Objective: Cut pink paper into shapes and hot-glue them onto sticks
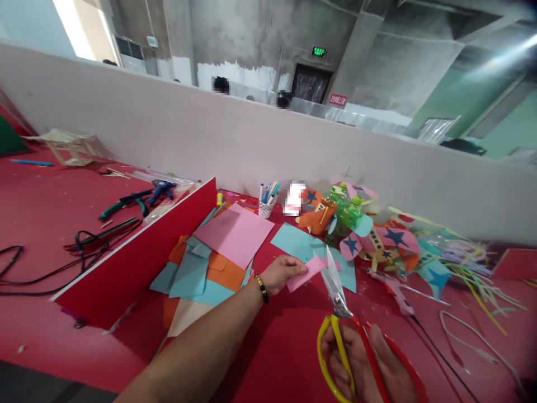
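Between the thumb and fingers of my left hand [283, 274] is a small piece of pink paper [305, 275]. My right hand [369, 358] grips the scissors [338, 302], which have one yellow and one red handle. Their blades point up and away from me, parted slightly, close to the paper's right edge. Whether they touch the paper I cannot tell. Behind the small piece lie light blue sheets [293, 239] on the red table. To the left of my left hand is a loose pile of orange and blue sheets with a large pink sheet [237, 232] on top.
Paper-decorated bottle planes [386, 240] crowd the back right, beside paper strips [474, 274]. A pink glue gun [396, 294] with its cord lies at right. A pen cup [265, 208] stands at the back. A red divider board [142, 257] rises at left, with pliers [126, 202] beyond.
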Available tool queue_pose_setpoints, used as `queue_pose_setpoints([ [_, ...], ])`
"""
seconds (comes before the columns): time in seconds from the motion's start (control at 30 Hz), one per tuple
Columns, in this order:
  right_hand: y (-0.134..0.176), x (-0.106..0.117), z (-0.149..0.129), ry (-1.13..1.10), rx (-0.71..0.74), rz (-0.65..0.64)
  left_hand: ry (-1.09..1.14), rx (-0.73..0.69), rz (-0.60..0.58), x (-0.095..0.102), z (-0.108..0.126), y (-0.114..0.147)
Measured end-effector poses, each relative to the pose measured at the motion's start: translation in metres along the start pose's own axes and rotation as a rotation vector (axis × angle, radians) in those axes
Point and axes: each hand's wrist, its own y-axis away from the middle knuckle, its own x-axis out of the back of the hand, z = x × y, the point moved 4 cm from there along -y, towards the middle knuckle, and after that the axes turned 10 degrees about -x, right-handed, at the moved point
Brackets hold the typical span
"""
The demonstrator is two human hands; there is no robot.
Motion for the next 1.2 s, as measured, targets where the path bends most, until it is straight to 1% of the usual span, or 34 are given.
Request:
queue_pose_setpoints([
  [0.07,0.0,-0.003,-0.002,-0.023,0.002,0.002,0.006,0.002,-0.003,0.0,-0.001,0.0],
  [0.17,0.003,-0.003,-0.004,-0.048,-0.001,0.045,-0.003,0.011,0.0,0.001,-0.001,0.0],
  [0.27,0.005,0.001,-0.002,-0.075,-0.03,0.079,-0.026,0.006,0.001,0.001,0.001,0.0],
  [0.43,0.004,0.01,0.005,-0.091,-0.088,0.064,-0.062,-0.009,0.0,0.001,0.004,0.0],
  [0.57,0.002,0.016,0.005,-0.071,-0.052,0.167,-0.097,0.008,0.023,0.004,0.003,-0.001],
  [0.67,0.002,0.028,0.001,0.027,-0.008,0.244,-0.111,0.029,0.042,0.007,0.002,-0.002],
  [0.73,0.002,0.045,-0.004,0.149,0.017,0.381,-0.099,0.027,0.055,0.008,0.001,-0.003],
  [0.8,0.005,0.068,-0.012,0.338,0.06,0.582,-0.068,0.016,0.088,0.01,0.001,-0.004],
  [0.87,0.008,0.088,-0.023,0.613,0.132,0.742,-0.03,-0.001,0.159,0.012,0.001,-0.005],
  [0.93,0.01,0.102,-0.031,0.977,0.198,0.866,-0.001,-0.017,0.228,0.014,0.002,-0.005],
  [1.0,0.01,0.113,-0.034,1.259,0.232,0.981,0.0,-0.029,0.27,0.014,0.003,-0.005],
  [1.07,0.008,0.123,-0.034,1.405,0.223,1.041,-0.004,-0.035,0.295,0.014,0.004,-0.005],
  [1.13,0.004,0.127,-0.034,1.465,0.222,1.021,-0.003,-0.046,0.314,0.014,0.005,-0.005],
  [1.2,0.0,0.123,-0.041,1.501,0.259,0.982,-0.012,-0.059,0.317,0.014,0.006,-0.006],
])
